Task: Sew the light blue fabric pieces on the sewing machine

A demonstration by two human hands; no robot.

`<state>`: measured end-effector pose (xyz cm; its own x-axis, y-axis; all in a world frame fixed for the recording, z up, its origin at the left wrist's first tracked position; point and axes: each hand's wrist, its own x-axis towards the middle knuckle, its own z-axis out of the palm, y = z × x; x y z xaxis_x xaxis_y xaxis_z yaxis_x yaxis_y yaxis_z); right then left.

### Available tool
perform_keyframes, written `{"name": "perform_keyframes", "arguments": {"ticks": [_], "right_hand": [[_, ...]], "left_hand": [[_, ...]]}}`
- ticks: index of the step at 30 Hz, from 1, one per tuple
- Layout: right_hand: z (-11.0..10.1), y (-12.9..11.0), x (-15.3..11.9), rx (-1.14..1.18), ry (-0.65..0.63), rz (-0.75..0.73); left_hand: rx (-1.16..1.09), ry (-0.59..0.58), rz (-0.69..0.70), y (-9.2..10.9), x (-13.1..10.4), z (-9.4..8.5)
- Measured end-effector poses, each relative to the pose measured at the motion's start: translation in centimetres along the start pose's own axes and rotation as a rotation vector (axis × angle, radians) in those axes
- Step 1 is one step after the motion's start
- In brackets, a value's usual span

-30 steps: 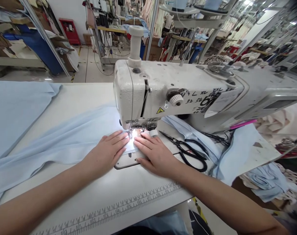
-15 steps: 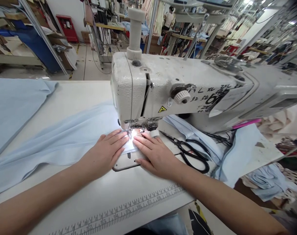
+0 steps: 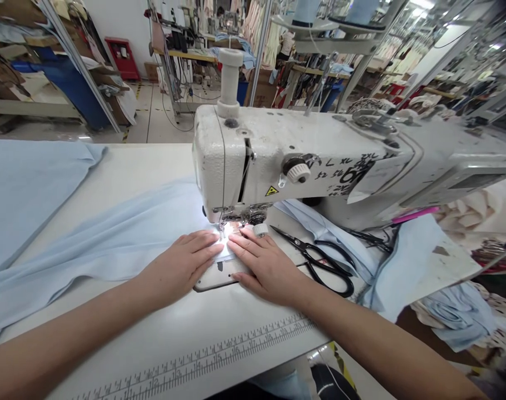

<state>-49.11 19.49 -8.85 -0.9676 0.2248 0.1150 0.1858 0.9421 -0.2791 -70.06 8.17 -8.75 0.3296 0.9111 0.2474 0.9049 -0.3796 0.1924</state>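
Left hand (image 3: 181,266) and right hand (image 3: 265,266) lie flat, fingers extended, pressing the pale blue fabric (image 3: 111,239) beneath the sewing machine (image 3: 302,161) needle, gripping nothing. Black scissors (image 3: 323,264) rest on the table (image 3: 153,328) just right of the right hand.

I see the pale blue fabric (image 3: 111,239) lying flat and mostly smooth on the white bench (image 3: 161,328), running from the far left edge in toward the sewing machine (image 3: 286,161). Its near end sits under the presser foot (image 3: 225,222), brightly lit by the machine lamp. My left hand (image 3: 181,264) and right hand (image 3: 265,264) both press flat on that end, fingers (image 3: 206,244) extended and nearly touching just before the needle.
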Motion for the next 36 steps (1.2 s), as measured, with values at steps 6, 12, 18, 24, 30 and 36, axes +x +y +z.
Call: {"name": "perform_keyframes", "arguments": {"ticks": [6, 12, 18, 24, 30, 36], "right_hand": [[0.0, 0.0, -0.1, -0.001, 0.005, -0.001], [-0.2, 0.2, 0.0, 0.0, 0.031, -0.017], [-0.3, 0.3, -0.5, 0.09, 0.174, -0.078], [-0.3, -0.1, -0.6, 0.097, 0.11, -0.158], [-0.3, -0.1, -0.4, 0.058, 0.084, -0.128], [-0.2, -0.1, 0.0, -0.008, 0.083, -0.093]], "left_hand": [[-0.032, -0.016, -0.001, -0.1, 0.0, -0.3], [-0.061, -0.036, -0.017, -0.3, 0.0, -0.3], [-0.036, -0.06, 0.01, -0.2, -0.3, -0.5], [-0.101, -0.074, 0.024, -0.1, -0.4, -0.9], [-0.135, -0.079, 0.012, -0.6, 0.0, -1.3], [-0.127, -0.117, -0.015, -1.6, 0.2, -1.2]]}}
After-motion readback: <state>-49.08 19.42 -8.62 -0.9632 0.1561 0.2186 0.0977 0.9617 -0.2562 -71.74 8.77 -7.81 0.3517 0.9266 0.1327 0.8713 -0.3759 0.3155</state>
